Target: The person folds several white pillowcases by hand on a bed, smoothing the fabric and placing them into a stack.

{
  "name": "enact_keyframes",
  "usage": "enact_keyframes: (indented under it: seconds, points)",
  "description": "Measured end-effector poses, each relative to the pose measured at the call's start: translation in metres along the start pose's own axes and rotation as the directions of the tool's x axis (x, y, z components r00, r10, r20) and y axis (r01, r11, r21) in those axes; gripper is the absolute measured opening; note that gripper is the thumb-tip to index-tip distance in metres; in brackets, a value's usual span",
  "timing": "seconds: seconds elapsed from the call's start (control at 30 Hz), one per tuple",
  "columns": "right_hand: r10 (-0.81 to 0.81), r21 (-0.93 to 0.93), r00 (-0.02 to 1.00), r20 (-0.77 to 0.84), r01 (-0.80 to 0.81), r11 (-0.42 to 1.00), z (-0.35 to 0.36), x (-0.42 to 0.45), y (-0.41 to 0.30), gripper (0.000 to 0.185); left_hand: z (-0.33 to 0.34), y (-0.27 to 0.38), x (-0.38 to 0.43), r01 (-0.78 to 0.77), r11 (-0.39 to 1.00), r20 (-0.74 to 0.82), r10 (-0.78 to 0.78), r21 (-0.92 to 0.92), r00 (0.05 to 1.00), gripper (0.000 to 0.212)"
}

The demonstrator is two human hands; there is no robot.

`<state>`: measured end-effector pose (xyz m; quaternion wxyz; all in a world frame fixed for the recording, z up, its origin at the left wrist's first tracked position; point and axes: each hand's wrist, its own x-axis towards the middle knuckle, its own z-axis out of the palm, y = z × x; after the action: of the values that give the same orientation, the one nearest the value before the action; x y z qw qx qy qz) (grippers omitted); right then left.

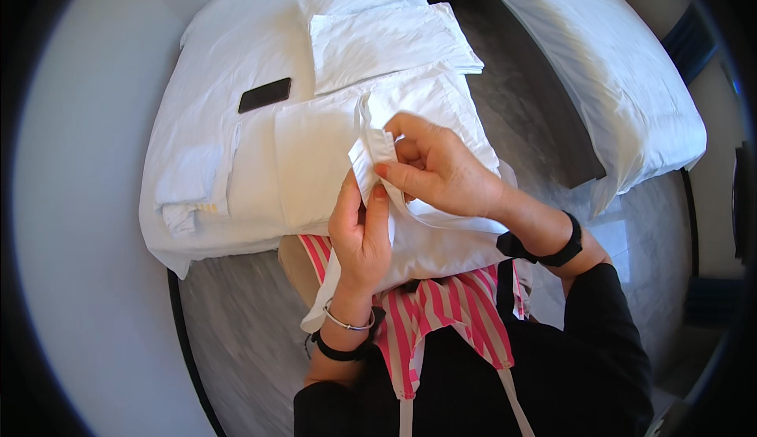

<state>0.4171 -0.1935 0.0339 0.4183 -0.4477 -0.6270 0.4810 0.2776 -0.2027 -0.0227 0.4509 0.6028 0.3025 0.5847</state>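
Both my hands pinch the edge of a white fabric piece (437, 247), whose larger part drapes over my lap and the striped apron (414, 330). My left hand (361, 224) grips the hem from below, thumb on top. Just above and to the right, my right hand (440, 165) holds the same edge between thumb and fingers. Beyond the hands, folded white linens (390, 43) lie stacked on the bed. A smaller folded white cloth (189, 176) rests near the bed's left front corner. The fabric's exact kind cannot be told.
A dark smartphone (265, 95) lies on the white-covered bed (236, 46), left of the linens. Across a grey floor gap (502, 82) stands a second white-covered bed (591, 52) with a dark base. A pale wall (89, 171) runs along the left.
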Motion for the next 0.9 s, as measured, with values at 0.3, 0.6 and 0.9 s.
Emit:
enact_keyframes:
  seconds: [0.3,0.6,0.9]
  points:
    - [0.02,-0.016,0.924,0.382,-0.015,1.0,-0.029,0.01,-0.016,0.058,-0.015,0.016,0.013,-0.124,0.933,0.196,0.059,0.337,0.979,0.025]
    - [-0.336,0.028,0.941,-0.047,0.337,0.941,-0.046,0.023,-0.036,0.02,-0.02,0.027,0.015,-0.198,0.951,0.093,0.18,0.239,0.979,0.045]
    - [-0.809,-0.261,0.515,-0.282,0.771,0.581,-0.082,0.016,-0.104,0.023,-0.103,0.015,0.026,-0.051,0.688,0.014,0.06,0.724,0.998,0.032]
